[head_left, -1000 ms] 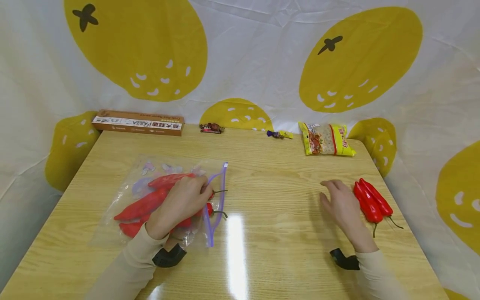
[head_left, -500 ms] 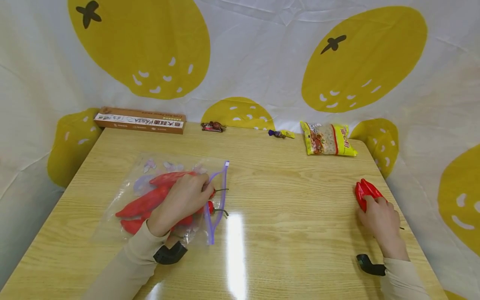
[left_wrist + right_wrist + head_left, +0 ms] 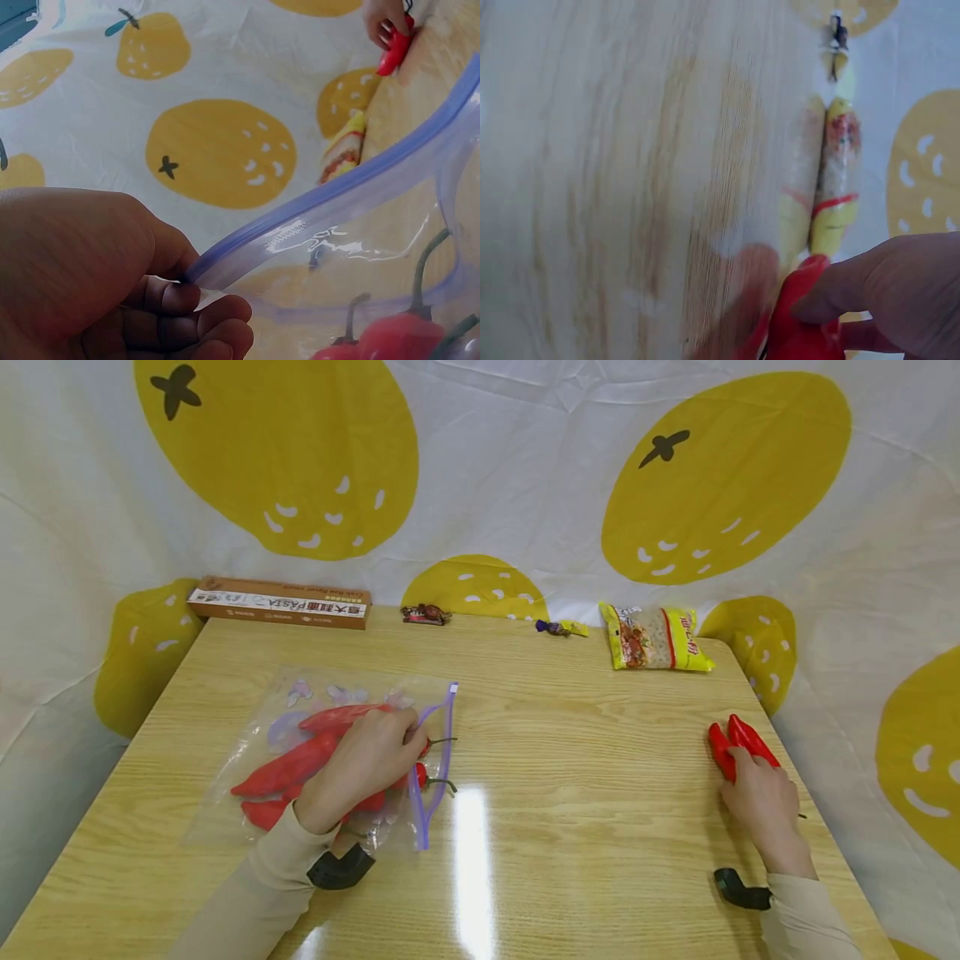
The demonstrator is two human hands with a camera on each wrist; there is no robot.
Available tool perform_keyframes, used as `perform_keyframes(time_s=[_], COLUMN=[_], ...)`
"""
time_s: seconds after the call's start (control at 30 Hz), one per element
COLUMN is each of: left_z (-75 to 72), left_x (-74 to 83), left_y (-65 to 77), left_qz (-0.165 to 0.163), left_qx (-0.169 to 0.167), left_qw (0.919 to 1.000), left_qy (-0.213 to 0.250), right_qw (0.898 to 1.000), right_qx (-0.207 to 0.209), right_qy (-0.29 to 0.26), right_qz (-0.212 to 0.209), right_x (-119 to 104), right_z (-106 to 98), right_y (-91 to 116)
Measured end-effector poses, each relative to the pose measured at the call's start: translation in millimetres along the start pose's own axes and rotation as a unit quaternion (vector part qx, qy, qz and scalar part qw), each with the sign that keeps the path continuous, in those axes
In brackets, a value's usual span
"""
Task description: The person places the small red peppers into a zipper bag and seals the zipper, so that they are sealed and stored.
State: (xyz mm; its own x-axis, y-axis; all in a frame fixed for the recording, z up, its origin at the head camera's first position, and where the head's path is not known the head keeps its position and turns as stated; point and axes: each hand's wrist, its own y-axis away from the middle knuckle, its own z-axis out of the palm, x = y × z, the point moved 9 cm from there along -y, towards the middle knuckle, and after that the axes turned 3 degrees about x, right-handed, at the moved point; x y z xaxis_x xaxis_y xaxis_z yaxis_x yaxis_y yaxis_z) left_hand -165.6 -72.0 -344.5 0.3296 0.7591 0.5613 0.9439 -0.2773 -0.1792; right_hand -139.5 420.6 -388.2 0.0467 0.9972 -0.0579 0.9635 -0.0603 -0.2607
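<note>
In the head view, my left hand pinches the upper edge of a clear zip bag with a purple seal. The left wrist view shows thumb and fingers on that purple edge, the bag's mouth parted. Several red peppers lie inside, green stems toward the mouth. At the table's right side my right hand grips a red pepper, the thumb against its side in the right wrist view. A second red pepper lies just right of it, partly hidden by the hand.
Along the back of the wooden table stand a pasta box, a dark wrapped snack, a small purple and yellow candy and a yellow food packet. A patterned cloth hangs behind.
My right hand has moved right onto the peppers and taken hold of one; the two pepper tips have spread apart. The left hand stays at the bag's edge.
</note>
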Motion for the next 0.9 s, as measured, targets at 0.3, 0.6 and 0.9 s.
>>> perform_keyframes(time_s=[0.3, 0.6, 0.9], left_z=[1.9, 1.8, 2.9], left_x=[-0.3, -1.4, -0.4], left_y=[-0.7, -0.2, -0.9], left_qz=[-0.002, -0.017, -0.008], left_qx=[-0.003, -0.005, -0.002], left_qw=[1.0, 0.9998, 1.0], left_qy=[0.004, 0.005, 0.0], right_qw=[0.995, 0.973, 0.925], right_qx=[0.014, 0.026, -0.055], right_qy=[-0.099, -0.206, -0.323], right_qz=[-0.002, -0.096, -0.191], right_x=[-55, -157, -251], right_z=[-10, -27, -23], right_y=[-5, -8, 7])
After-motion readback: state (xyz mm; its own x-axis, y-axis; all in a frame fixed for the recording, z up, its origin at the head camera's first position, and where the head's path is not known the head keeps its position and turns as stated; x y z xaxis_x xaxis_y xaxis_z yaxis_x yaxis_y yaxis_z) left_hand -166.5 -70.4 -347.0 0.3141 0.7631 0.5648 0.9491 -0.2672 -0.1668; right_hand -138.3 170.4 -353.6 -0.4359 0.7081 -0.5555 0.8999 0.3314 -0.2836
